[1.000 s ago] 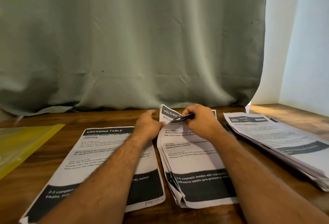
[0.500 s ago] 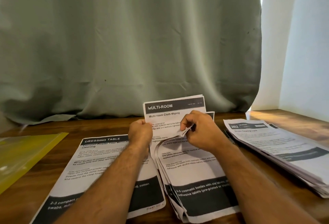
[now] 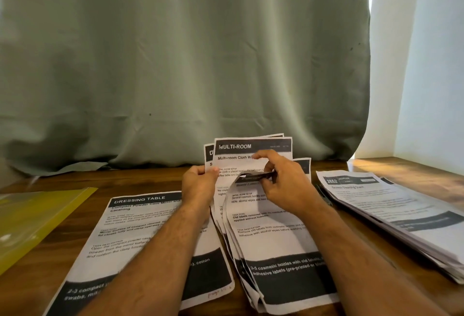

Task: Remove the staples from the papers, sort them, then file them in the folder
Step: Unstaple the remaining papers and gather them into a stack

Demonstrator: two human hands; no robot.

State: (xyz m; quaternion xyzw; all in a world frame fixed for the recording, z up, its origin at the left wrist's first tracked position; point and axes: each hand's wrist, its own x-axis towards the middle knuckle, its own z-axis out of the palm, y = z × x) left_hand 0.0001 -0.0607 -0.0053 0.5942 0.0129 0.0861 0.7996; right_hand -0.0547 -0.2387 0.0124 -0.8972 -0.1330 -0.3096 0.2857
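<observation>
While the middle bundle of papers (image 3: 273, 245) lies on the table (image 3: 160, 180), the step in hand appears to be sorting: sheets are being leafed apart at their top edges. Left hand (image 3: 199, 186): fingers curled, pinching the left edge of the raised sheet headed "MULTI-ROOM" (image 3: 251, 147), subtitled "Multi-room Cloth W…". Right hand (image 3: 283, 182): thumb and fingers pinching the curled-over top of the next sheet (image 3: 253, 177); no staple can be made out. Sheet at left (image 3: 150, 220): flat, headed "DRESSING TABLE", "Compact Powder Case Mirror… Cleaning". Middle bundle, legible: "Old labels removed", "3-5 cosmetic bottles with old labels". Stack at right (image 3: 391, 210): headed "2652", "Screen Cleaning". Yellow folder (image 3: 32, 217): far left, apart from all papers. Next move, by judgement: free one sheet and lay it with its matching heading, without creasing the curled edge.
</observation>
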